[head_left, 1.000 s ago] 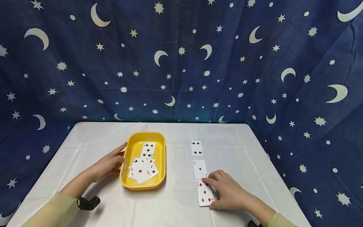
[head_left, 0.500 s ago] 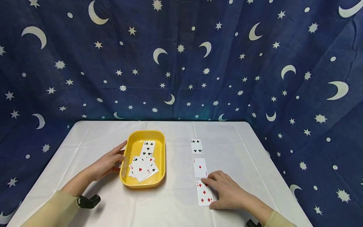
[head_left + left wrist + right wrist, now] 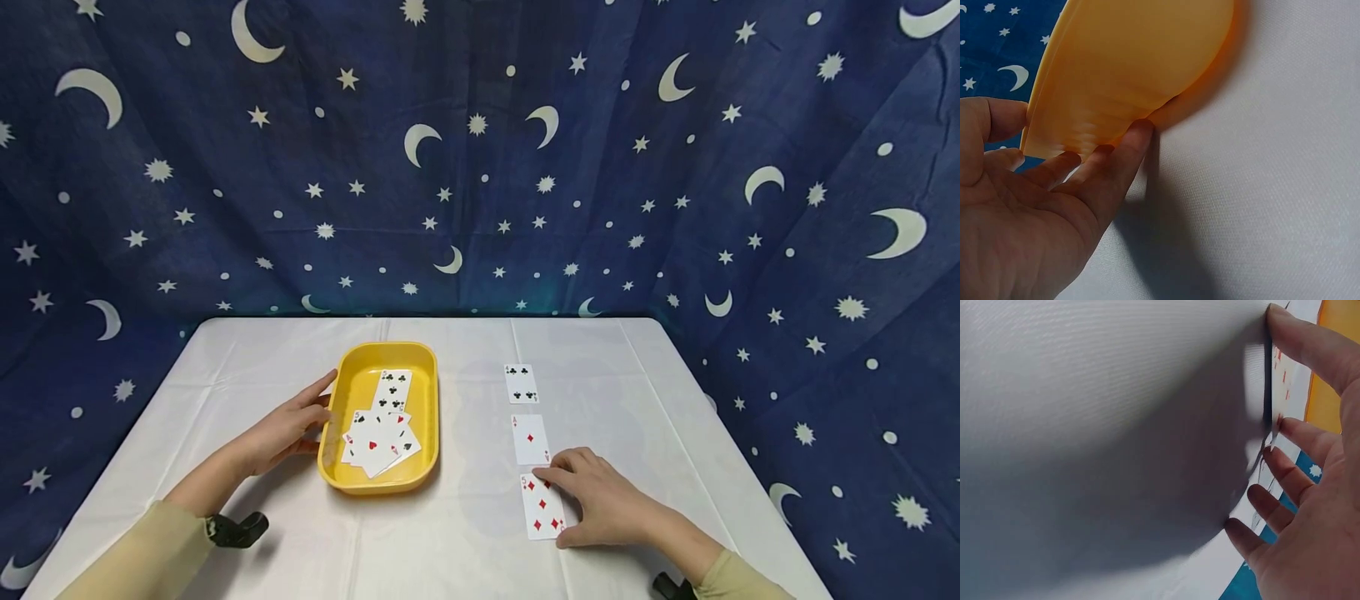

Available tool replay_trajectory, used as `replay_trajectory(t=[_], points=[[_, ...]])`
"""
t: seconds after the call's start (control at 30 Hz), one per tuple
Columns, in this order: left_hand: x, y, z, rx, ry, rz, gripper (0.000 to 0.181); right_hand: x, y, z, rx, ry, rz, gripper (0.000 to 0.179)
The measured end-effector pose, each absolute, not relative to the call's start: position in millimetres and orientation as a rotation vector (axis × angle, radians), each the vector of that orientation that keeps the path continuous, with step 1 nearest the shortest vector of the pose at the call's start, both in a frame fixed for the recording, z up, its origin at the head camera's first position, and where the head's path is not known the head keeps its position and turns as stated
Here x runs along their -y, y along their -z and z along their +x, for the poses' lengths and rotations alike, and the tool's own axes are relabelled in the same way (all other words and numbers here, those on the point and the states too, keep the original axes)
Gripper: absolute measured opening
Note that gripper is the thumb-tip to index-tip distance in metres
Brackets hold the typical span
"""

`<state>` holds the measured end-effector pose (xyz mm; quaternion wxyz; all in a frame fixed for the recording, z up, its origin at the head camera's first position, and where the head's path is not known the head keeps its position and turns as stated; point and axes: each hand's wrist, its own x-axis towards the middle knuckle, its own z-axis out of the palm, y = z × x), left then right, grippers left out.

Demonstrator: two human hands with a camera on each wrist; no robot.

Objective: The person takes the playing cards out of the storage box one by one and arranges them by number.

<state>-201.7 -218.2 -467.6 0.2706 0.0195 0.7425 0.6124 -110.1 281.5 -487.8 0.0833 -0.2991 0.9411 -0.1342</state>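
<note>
My right hand (image 3: 603, 504) holds the five of diamonds (image 3: 542, 512) by its edges, index finger on the top edge and thumb at the lower right corner. Just beyond it lies the ace of diamonds (image 3: 530, 439), with a narrow gap between the two. Farther back is the four of clubs (image 3: 521, 383). My left hand (image 3: 281, 433) touches the outer left side of a yellow tray (image 3: 431, 417); the left wrist view shows its fingertips against the wall. Inside the tray, the five of clubs (image 3: 392, 390) lies above several overlapping cards (image 3: 375, 442).
A white cloth covers the table (image 3: 457, 533). Behind it hangs a dark blue curtain (image 3: 480, 208) with moons and stars. Black straps (image 3: 238, 531) sit at both wrists.
The five of diamonds has slid slightly toward me, so a small gap now separates it from the ace. My left hand and the tray stay put; the head view has shifted a little.
</note>
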Motion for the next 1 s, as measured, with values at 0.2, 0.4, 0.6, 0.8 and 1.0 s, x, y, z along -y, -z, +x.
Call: replay_trajectory(t=[0.2,0.4,0.6,0.8,1.0], points=[[219.0,468.9,-202.9,-1.993,-1.652,0.059,0.080,-285.3,491.4,-111.0,-2.804,0.413,-0.894,0.089],[219.4,469.1,-203.4,-1.986,-1.658,0.059,0.080,-285.2,490.5,-110.7,-2.804,0.404,-0.887,0.090],[219.2,468.3,-202.9,-1.983,-1.660,0.057,0.080,-284.3,488.9,-110.0,-2.806,0.399,-0.891,0.090],[219.6,467.5,-202.3,-1.987,-1.655,0.054,0.080,-285.3,489.3,-110.4,-2.802,0.401,-0.901,0.091],[218.5,466.4,-202.0,-1.981,-1.660,0.048,0.080,-286.8,486.0,-110.3,-2.779,0.409,-0.874,0.091]])
